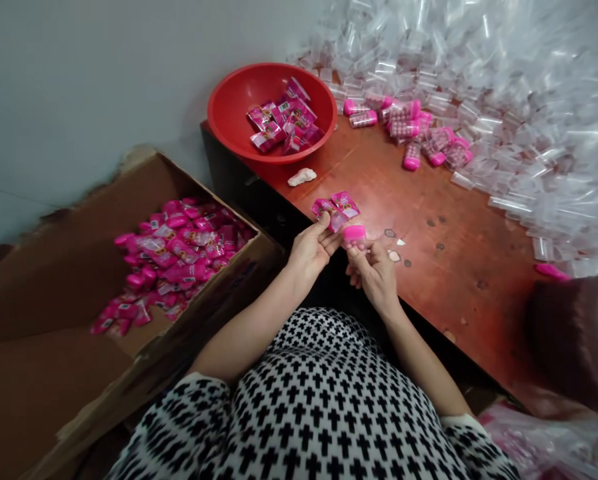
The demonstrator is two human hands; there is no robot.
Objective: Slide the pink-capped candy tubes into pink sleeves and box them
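My left hand pinches a pink, partly clear printed wrapper between thumb and fingers. Just behind it, more pink printed wrappers lie on the table. My right hand is closed around a small clear jar with a bright pink cap; pink balls show through its wall beneath the cap. The cap points away from me, close to the wrapper's right side. Whether the two touch is hard to make out. My fingers hide the jar's lower end.
A red bowl of pink wrapped packs stands on the reddish table. Left sits an open cardboard box holding many pink wrapped jars. Filled pink-capped jars lie before a heap of clear empty ones. A dark bucket is right.
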